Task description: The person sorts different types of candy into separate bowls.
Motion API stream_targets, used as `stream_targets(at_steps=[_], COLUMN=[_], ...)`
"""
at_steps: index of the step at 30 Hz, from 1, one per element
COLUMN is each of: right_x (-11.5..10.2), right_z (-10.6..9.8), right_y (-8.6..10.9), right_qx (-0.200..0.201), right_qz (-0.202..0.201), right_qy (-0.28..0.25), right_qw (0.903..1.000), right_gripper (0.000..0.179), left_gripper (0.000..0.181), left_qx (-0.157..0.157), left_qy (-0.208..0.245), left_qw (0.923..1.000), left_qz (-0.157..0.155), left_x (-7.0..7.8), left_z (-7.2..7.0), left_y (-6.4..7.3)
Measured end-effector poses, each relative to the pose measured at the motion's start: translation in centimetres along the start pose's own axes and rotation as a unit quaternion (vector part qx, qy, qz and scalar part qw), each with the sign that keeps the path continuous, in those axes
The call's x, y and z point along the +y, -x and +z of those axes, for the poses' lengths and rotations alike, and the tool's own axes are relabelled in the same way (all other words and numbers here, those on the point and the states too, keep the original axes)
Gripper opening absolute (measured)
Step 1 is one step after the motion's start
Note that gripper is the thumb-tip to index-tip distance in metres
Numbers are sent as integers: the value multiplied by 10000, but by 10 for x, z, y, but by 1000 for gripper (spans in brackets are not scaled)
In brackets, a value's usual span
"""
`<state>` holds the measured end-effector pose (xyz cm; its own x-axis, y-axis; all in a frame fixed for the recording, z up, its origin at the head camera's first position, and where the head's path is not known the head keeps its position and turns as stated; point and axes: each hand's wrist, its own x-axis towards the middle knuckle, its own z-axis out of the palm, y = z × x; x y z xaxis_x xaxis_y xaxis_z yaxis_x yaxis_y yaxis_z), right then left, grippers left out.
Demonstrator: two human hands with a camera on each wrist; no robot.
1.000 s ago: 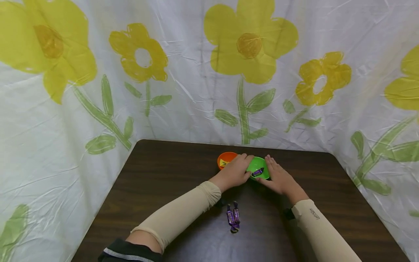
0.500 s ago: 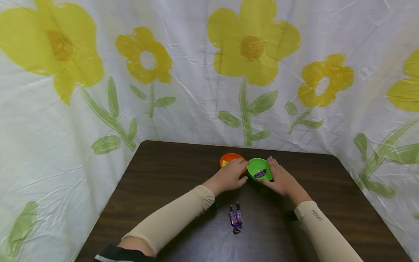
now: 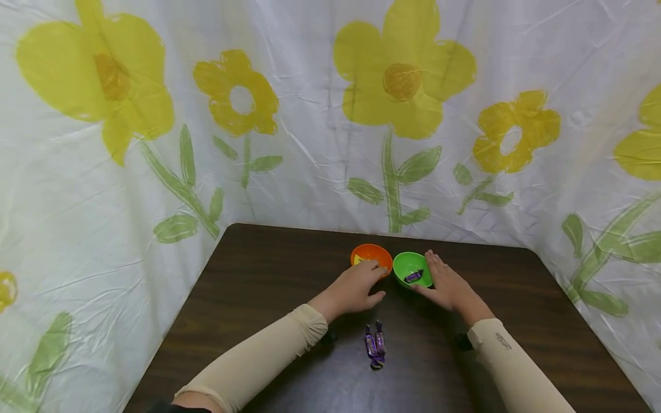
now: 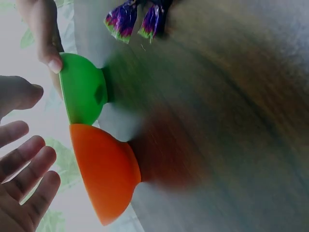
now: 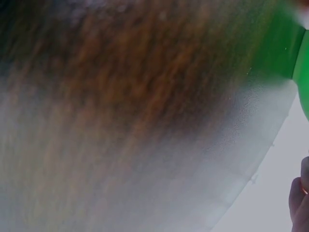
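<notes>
Two small bowls stand side by side near the far edge, an orange bowl (image 3: 373, 252) and a green bowl (image 3: 405, 261). My left hand (image 3: 353, 288) is just in front of the orange one, overlapping its near rim in the head view. In the left wrist view its fingers (image 4: 34, 169) are spread and hold nothing. My right hand (image 3: 450, 288) rests against the green bowl's right side, fingers straight, thumb at the near rim. One purple-wrapped candy (image 3: 413, 276) lies in the green bowl. Something yellow (image 3: 357, 260) shows inside the orange bowl, partly hidden by my left hand.
Two more purple-wrapped candies (image 3: 375, 345) lie close together on the dark wood table (image 3: 268, 269), nearer to me than the bowls. Behind the table hangs a white curtain (image 3: 310, 195) with yellow flowers.
My left hand has drawn back from the green bowl, leftward and toward me, uncovering more of both bowls. My right hand stays beside the green bowl. The head view has shifted slightly.
</notes>
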<state>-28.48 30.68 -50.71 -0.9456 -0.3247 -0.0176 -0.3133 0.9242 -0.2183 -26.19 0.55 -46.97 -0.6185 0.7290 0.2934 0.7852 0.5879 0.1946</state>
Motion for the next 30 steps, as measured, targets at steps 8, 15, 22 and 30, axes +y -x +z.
stream_targets(at_steps=[8, 15, 22, 30], right_x=[1, 2, 1, 0], right_z=[3, 3, 1, -1], right_y=[2, 2, 0, 0], right_qx=[-40, -25, -77, -83], right_qz=[35, 7, 11, 17], right_qy=[2, 16, 69, 72], right_qw=[10000, 10000, 9999, 9999], right_gripper=[107, 107, 108, 108], left_gripper=[38, 28, 24, 21], left_qx=[-390, -556, -803, -1159], left_qy=[433, 494, 687, 371], left_qw=[9980, 9955, 9899, 9862], left_qz=[238, 589, 940, 1126], left_x=[9, 16, 21, 28], left_z=[2, 2, 3, 5], left_y=[16, 26, 33, 42])
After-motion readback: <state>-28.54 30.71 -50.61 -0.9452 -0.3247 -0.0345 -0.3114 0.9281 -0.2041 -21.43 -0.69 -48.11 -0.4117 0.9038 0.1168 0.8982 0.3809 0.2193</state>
